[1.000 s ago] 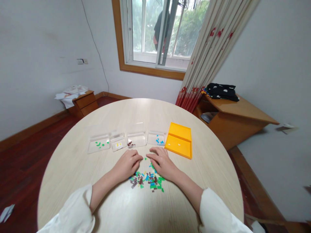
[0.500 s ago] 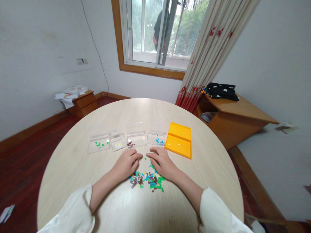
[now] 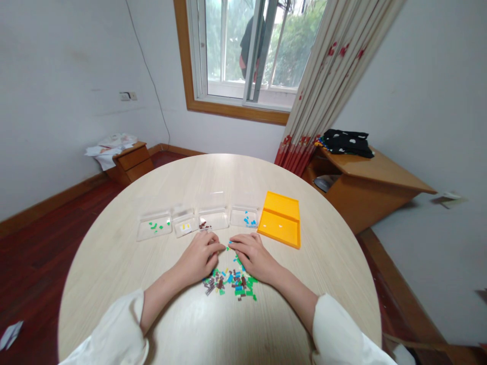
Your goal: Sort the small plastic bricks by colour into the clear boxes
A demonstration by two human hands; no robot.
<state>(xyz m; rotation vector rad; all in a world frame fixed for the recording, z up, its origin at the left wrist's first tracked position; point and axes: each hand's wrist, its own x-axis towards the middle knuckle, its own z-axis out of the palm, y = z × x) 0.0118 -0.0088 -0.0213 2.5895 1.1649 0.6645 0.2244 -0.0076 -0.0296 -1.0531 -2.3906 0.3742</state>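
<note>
My left hand (image 3: 200, 257) rests on the table at the left of a loose pile of small toy bricks (image 3: 232, 281). Its index finger reaches toward a tiny green brick (image 3: 228, 249), with the thumb apart below; nothing shows in its fingers. Opposite it, my right hand (image 3: 255, 257) lies low over the pile's right edge. A small blue brick (image 3: 230, 242) is at its fingertips, which are close together. The pile mixes green, brown, blue, yellow and white pieces, and the hands cover part of it.
Beyond the hands stand clear boxes with green bricks (image 3: 155, 226), yellow bricks (image 3: 186, 226), brown bricks (image 3: 204, 225) and blue bricks (image 3: 250, 221). An open yellow case (image 3: 291, 234) holds white pieces at the right. All are on a round wooden table (image 3: 182, 324).
The blue brick seen by my left fingertips now shows at my right fingertips. Both hands have shifted slightly, with the left index finger further to the right. The boxes have stayed put.
</note>
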